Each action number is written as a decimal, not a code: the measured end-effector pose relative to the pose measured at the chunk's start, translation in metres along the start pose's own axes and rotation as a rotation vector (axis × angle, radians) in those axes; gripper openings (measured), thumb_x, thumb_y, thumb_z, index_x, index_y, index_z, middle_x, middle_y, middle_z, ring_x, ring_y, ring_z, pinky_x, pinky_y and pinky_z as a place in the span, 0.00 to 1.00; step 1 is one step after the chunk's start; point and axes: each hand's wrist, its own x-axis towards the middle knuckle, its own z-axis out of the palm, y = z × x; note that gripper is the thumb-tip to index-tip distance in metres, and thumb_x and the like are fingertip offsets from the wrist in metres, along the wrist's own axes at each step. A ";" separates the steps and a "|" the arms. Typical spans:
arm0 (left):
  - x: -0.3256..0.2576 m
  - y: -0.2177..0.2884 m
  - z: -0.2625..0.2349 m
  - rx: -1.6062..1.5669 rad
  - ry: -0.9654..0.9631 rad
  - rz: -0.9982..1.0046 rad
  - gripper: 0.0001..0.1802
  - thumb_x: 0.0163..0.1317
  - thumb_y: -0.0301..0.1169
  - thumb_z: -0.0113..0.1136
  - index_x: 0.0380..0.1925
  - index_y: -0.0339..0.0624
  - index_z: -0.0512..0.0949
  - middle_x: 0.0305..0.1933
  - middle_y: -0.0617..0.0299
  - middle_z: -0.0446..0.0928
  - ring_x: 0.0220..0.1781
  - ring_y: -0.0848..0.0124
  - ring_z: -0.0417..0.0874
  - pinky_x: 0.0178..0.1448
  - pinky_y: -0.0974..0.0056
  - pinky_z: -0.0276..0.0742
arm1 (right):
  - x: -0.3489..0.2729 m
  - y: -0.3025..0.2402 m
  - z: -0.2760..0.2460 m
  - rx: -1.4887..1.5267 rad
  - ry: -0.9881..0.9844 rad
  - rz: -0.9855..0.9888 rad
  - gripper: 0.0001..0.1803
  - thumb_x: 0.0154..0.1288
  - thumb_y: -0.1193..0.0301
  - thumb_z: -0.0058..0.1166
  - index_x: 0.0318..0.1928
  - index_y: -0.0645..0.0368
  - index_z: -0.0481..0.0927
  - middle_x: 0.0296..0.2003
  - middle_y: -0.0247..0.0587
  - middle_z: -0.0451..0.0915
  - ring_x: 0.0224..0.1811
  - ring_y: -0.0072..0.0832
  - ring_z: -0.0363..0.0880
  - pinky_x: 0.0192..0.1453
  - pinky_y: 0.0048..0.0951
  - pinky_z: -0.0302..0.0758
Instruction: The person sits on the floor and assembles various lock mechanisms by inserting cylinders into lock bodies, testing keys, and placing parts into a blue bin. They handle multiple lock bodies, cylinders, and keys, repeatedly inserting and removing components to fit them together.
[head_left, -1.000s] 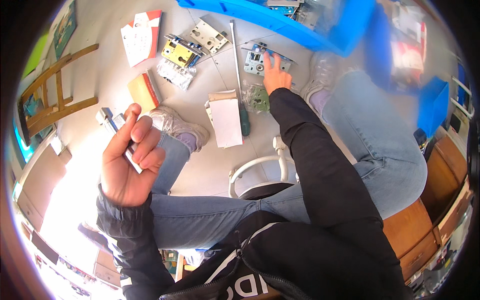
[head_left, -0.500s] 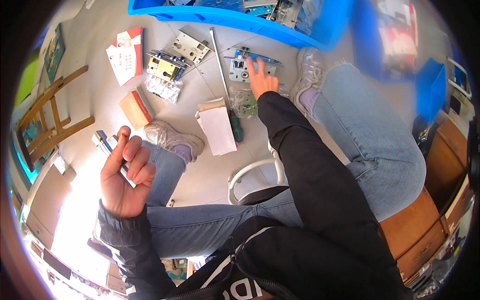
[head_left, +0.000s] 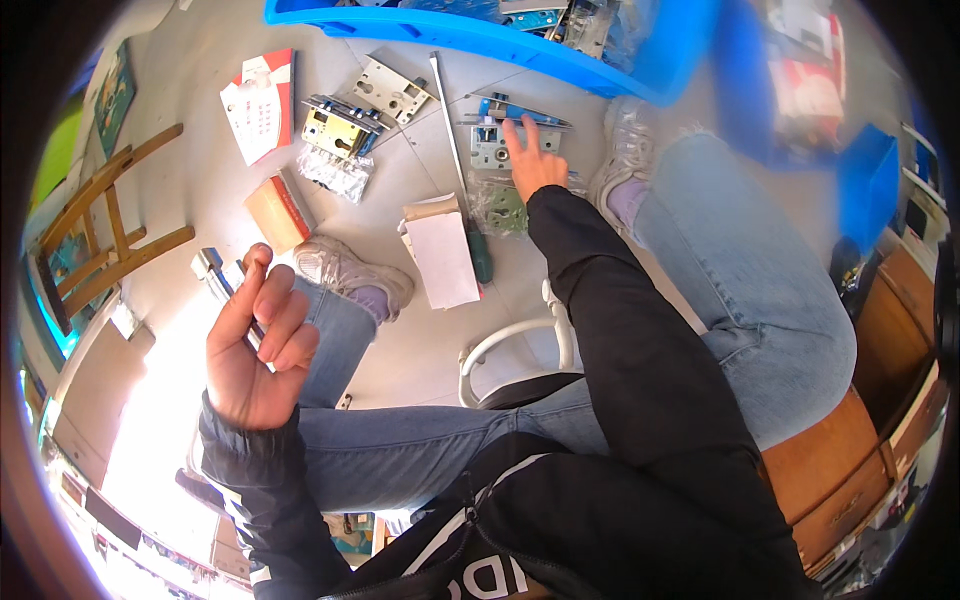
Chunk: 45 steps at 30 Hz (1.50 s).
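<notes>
View shifted, right hand (head_left: 538, 168) at lock (head_left: 487, 150), left hand (head_left: 258, 350) holding bar (head_left: 208, 265) (shiny)

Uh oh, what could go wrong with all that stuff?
The metal piece in the left hand might slip and fall. The lock at the right hand has metal edges that could scratch skin. The screwdriver lying between the shoes might get kicked.
</notes>
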 end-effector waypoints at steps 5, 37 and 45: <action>0.003 0.001 0.005 0.003 0.045 -0.003 0.08 0.67 0.28 0.36 0.42 0.39 0.64 0.23 0.65 0.60 0.16 0.79 0.55 0.17 0.74 0.55 | 0.003 0.000 0.000 0.035 0.028 0.012 0.34 0.46 0.78 0.48 0.57 0.44 0.60 0.57 0.38 0.61 0.18 0.37 0.76 0.23 0.36 0.73; -0.006 0.005 0.005 -0.009 0.090 0.037 0.08 0.65 0.28 0.40 0.42 0.39 0.65 0.22 0.66 0.62 0.15 0.80 0.55 0.18 0.75 0.53 | 0.013 0.008 -0.019 -0.047 -0.082 -0.064 0.41 0.39 0.67 0.62 0.57 0.44 0.57 0.53 0.42 0.60 0.24 0.38 0.78 0.27 0.38 0.74; -0.012 0.005 0.000 0.004 0.065 0.052 0.09 0.62 0.28 0.45 0.41 0.38 0.67 0.23 0.65 0.66 0.16 0.79 0.56 0.20 0.74 0.54 | 0.023 0.009 -0.029 -0.010 0.001 0.058 0.44 0.36 0.59 0.64 0.56 0.47 0.56 0.51 0.42 0.62 0.29 0.42 0.78 0.30 0.41 0.73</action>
